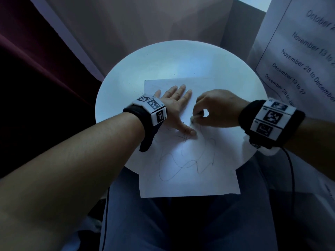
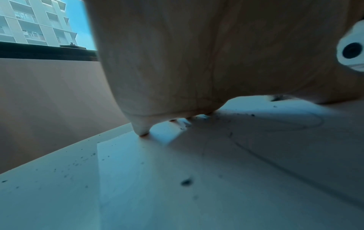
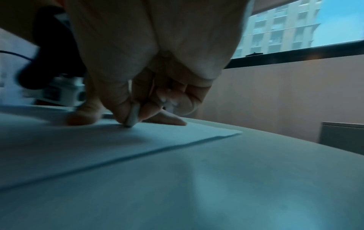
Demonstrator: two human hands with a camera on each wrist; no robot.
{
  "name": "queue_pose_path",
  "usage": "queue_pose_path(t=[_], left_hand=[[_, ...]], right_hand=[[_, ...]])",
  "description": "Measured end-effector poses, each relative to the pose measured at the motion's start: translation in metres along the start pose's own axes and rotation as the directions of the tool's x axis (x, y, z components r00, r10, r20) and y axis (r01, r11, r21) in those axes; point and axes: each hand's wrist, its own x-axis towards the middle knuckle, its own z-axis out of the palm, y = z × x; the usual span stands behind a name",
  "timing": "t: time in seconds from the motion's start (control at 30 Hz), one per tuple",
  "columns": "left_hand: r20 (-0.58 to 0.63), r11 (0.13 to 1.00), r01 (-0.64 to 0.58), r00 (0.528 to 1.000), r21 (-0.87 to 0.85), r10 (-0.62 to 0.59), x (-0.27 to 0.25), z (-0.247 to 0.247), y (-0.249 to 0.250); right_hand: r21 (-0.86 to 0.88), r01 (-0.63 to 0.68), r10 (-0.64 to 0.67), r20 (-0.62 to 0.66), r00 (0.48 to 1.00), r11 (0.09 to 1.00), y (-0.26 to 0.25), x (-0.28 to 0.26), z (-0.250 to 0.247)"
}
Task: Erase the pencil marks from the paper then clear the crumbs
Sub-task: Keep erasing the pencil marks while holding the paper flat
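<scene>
- Rubbing goes on at the middle of the paper [image 1: 188, 138], which lies flat on the round white worktop [image 1: 126, 73], its near end hanging off the edge.
- The right hand [image 1: 215, 107] has its grip pinched tight on a small pale eraser [image 3: 133, 115], tip touching the sheet.
- The left hand [image 1: 174, 105] lies flat beside the eraser, fingers straight, pressing the paper down.
- Paper is thin, light and bendy; it could slide or crumple, so hold it close to the rubbing.
- Loopy grey pencil marks [image 1: 181, 160] remain nearer the hanging end.
- Tiny dark crumbs [image 2: 186, 182] dot the smooth worktop left of the paper.
</scene>
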Motion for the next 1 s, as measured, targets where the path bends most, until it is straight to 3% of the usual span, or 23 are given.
queue_pose_path(t=[0.13, 0.27, 0.43, 0.57, 0.63, 0.73, 0.87, 0.93, 1.0], left_hand=[[0.003, 1.000, 0.006, 1.000, -0.012, -0.006, 0.000, 0.000, 0.000], [0.010, 1.000, 0.008, 1.000, -0.003, -0.008, 0.000, 0.000, 0.000], [0.007, 1.000, 0.012, 1.000, -0.017, -0.012, 0.001, 0.000, -0.001], [0.007, 1.000, 0.011, 1.000, -0.017, -0.011, 0.000, 0.000, 0.000], [-0.001, 1.000, 0.010, 1.000, -0.016, -0.010, -0.001, 0.000, 0.000], [-0.001, 1.000, 0.010, 1.000, -0.019, -0.010, -0.001, 0.000, 0.000], [0.002, 1.000, 0.006, 1.000, -0.013, -0.006, -0.001, 0.000, -0.001], [0.003, 1.000, 0.001, 1.000, -0.011, -0.001, 0.000, 0.000, -0.001], [0.000, 1.000, -0.002, 1.000, -0.010, 0.002, 0.000, 0.000, 0.000]], right_hand=[[0.076, -0.123, 0.130, -0.105, 0.986, 0.990, 0.020, 0.004, -0.006], [0.119, -0.019, 0.022, -0.029, 0.999, 0.993, 0.011, -0.008, 0.004], [0.133, -0.139, 0.153, -0.104, 0.983, 0.981, 0.031, 0.002, -0.003], [0.115, -0.034, 0.037, -0.026, 0.999, 0.993, 0.017, -0.005, 0.001], [0.119, -0.071, 0.071, 0.004, 0.997, 0.990, 0.023, -0.002, -0.006], [0.102, -0.136, 0.143, -0.068, 0.987, 0.985, 0.032, 0.003, -0.008], [0.085, -0.031, 0.031, -0.007, 0.999, 0.996, 0.018, -0.006, -0.001], [0.128, -0.046, 0.042, 0.032, 0.999, 0.991, 0.021, -0.006, -0.004], [0.153, -0.096, 0.098, -0.008, 0.995, 0.984, 0.028, -0.002, -0.006]])
